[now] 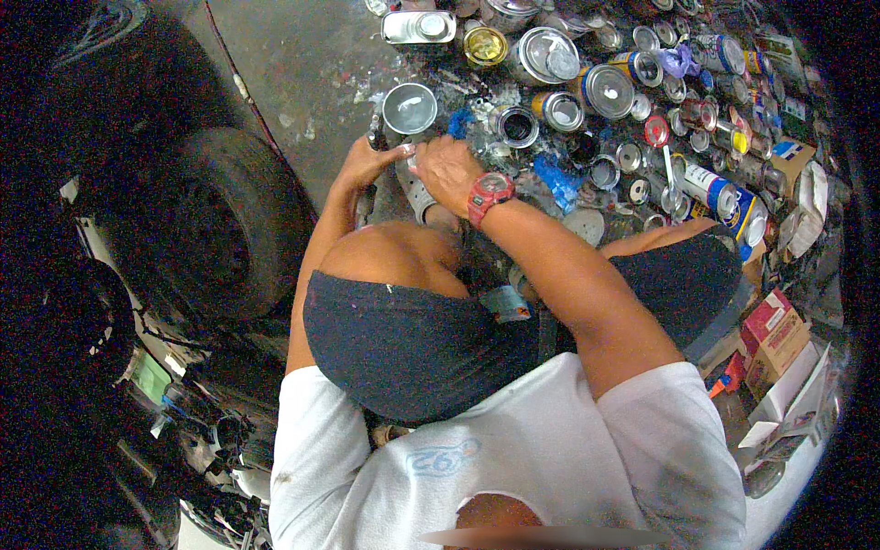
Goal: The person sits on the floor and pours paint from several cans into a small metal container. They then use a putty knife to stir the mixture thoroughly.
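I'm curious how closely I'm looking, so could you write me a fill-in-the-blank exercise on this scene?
The greyish container near the left grip has a ____ rim.
The red watch is worn on the ____.
The tyre is on the picture's ____ side.
The shirt is mostly ____.

Missing words: round; right wrist; left; white.

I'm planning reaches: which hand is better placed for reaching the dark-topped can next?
Likely the right hand: the dark-topped can stands to its right, while the left hand is farther off.
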Demonstrator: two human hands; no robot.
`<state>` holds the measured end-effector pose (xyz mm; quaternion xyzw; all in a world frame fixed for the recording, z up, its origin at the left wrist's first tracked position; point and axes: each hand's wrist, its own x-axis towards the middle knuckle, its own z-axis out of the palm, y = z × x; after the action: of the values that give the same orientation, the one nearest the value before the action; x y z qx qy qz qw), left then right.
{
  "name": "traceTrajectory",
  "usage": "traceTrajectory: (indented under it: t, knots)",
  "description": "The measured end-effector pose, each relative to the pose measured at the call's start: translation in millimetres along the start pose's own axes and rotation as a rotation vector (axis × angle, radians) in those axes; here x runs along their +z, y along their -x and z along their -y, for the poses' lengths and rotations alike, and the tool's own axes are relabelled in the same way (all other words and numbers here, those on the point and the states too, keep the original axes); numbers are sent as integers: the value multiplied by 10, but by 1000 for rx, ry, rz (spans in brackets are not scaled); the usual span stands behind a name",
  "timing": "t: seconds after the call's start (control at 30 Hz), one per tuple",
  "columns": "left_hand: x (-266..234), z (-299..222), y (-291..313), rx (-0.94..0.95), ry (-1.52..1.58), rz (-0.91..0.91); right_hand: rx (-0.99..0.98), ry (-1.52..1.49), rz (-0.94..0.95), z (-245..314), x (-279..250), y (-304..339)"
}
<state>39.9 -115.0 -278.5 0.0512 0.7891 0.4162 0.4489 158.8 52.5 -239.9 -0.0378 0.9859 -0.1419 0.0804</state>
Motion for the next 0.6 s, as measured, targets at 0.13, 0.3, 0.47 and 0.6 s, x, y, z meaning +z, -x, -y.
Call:
traceTrajectory:
  t: [0.13,0.3,0.47,0.6]
  knots:
    - [-60,29,-22,-21,-47,-27,56,-152,-14,55,-80,-34]
    - [-158,-100,69,-82,-158,-21,242,-335,19,135,-174,16]
    - [-132,-214,44,-10,-248,22,178,-406,-31,87,-106,102]
    - [-25,-198,-2,-2,-139,-3,203,-476,-79,-8,-119,211]
